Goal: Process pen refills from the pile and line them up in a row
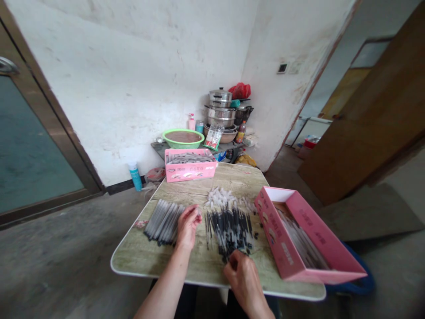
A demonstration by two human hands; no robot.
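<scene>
My left hand is closed in a pinch beside a row of clear pen barrels with black ends. A small whitish bit shows at its fingertips, too small to name. Near the table's front edge, my right hand has its fingers curled down at a cluster of small black caps; what they pinch is hidden. Between and beyond both hands lies a heap of black pen refills. Behind the refills is a pile of small whitish translucent pieces.
A pink box full of clear barrels stands at the table's back left. Another pink box, holding more barrels, overhangs the right edge. Behind the wooden-topped table are a green basin and stacked steel pots.
</scene>
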